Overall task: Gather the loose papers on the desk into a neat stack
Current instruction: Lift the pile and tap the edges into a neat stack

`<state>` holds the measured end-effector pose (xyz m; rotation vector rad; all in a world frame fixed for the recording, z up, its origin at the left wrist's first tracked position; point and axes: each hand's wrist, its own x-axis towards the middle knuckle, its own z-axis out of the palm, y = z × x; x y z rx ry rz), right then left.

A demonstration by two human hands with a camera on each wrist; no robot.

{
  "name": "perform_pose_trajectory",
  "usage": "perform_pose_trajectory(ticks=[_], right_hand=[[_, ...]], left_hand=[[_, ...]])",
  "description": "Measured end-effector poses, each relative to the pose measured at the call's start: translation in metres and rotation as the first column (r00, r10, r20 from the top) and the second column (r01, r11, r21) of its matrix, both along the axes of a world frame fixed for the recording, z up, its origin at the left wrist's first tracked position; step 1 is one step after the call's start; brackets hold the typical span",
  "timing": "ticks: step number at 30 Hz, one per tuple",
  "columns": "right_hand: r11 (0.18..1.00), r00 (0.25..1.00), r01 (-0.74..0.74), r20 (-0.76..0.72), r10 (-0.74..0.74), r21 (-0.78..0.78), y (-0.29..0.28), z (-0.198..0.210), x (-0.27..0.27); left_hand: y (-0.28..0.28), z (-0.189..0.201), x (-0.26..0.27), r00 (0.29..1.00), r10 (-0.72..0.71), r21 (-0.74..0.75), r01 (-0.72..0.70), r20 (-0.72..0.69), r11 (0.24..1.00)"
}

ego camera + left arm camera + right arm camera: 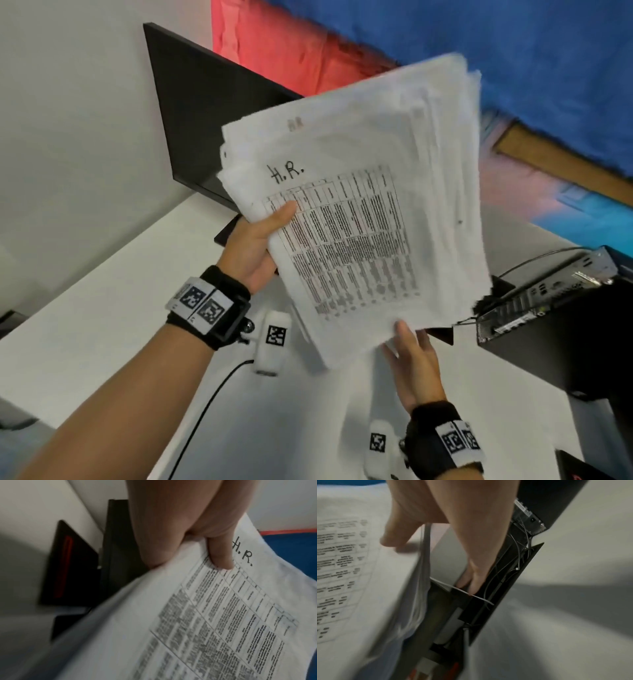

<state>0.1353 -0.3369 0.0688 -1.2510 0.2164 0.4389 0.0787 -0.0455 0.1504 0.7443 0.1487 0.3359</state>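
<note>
A thick, uneven stack of white papers (359,222) is held in the air above the white desk (102,325). Its top sheet bears a printed table and the handwritten letters "H.R.". My left hand (270,229) grips the stack's left edge, thumb on the top sheet and fingers hidden behind. In the left wrist view the thumb (221,555) presses on the papers (205,615) just below the lettering. My right hand (411,353) is at the stack's lower right corner with straight fingers. In the right wrist view the right hand (428,561) straddles the papers' (351,574) edge, thumb above the top sheet and fingers behind.
A black monitor (191,120) stands at the back left, close behind the stack. A black computer case (565,325) with wires sits at the right. A black cable (205,404) runs across the desk near me. Red and blue cloth (513,51) hangs behind.
</note>
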Motion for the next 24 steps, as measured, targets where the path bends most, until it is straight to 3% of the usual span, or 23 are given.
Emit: perform_pose_trajectory(ticks=[3, 6, 8, 10, 12, 13, 15, 17, 19, 21, 24], right_hand=[[0.996, 0.998, -0.044, 0.051, 0.040, 0.078, 0.001, 0.020, -0.001], [0.998, 0.980, -0.029, 0.194, 0.040, -0.059, -0.010, 0.050, 0.003], [0.989, 0.958, -0.016, 0.281, 0.058, -0.148, -0.024, 0.065, 0.007], [0.976, 0.945, 0.008, 0.321, 0.064, -0.216, -0.035, 0.072, 0.014], [0.973, 0.929, -0.003, 0.359, 0.088, -0.232, -0.036, 0.078, 0.017], [0.972, 0.919, -0.005, 0.381, 0.097, -0.237, -0.034, 0.080, 0.018], [0.970, 0.887, 0.020, 0.452, 0.095, -0.243, -0.026, 0.081, 0.017], [0.967, 0.853, 0.093, 0.520, 0.046, -0.238, -0.017, 0.079, 0.012], [0.959, 0.837, 0.144, 0.547, 0.014, -0.245, -0.011, 0.073, 0.005], [0.961, 0.861, 0.138, 0.508, 0.003, -0.239, -0.011, 0.057, 0.001], [0.927, 0.900, 0.107, 0.431, 0.063, -0.360, -0.013, 0.015, -0.002]], left_hand=[[-0.009, -0.022, -0.004, 0.992, -0.127, -0.042, 0.127, -0.009, 0.991], [0.019, -0.037, -0.010, 0.992, 0.047, -0.039, -0.052, -0.117, 0.998], [0.050, -0.038, -0.015, 0.960, 0.134, 0.130, -0.104, -0.246, 0.986], [0.066, -0.031, -0.015, 0.946, 0.048, 0.338, 0.067, -0.321, 0.939], [0.059, -0.022, -0.011, 0.932, -0.095, 0.469, 0.261, -0.349, 0.844], [0.050, -0.017, -0.009, 0.938, -0.091, 0.525, 0.266, -0.335, 0.809], [0.031, -0.015, -0.003, 0.963, 0.053, 0.569, 0.112, -0.265, 0.815], [0.016, -0.023, -0.001, 0.961, 0.215, 0.527, -0.094, -0.174, 0.845], [0.004, -0.032, -0.002, 0.948, 0.296, 0.471, -0.211, -0.115, 0.857], [-0.002, -0.043, -0.006, 0.932, 0.345, 0.452, -0.262, -0.109, 0.852], [0.001, -0.068, -0.016, 0.911, 0.372, 0.507, -0.240, -0.178, 0.828]])
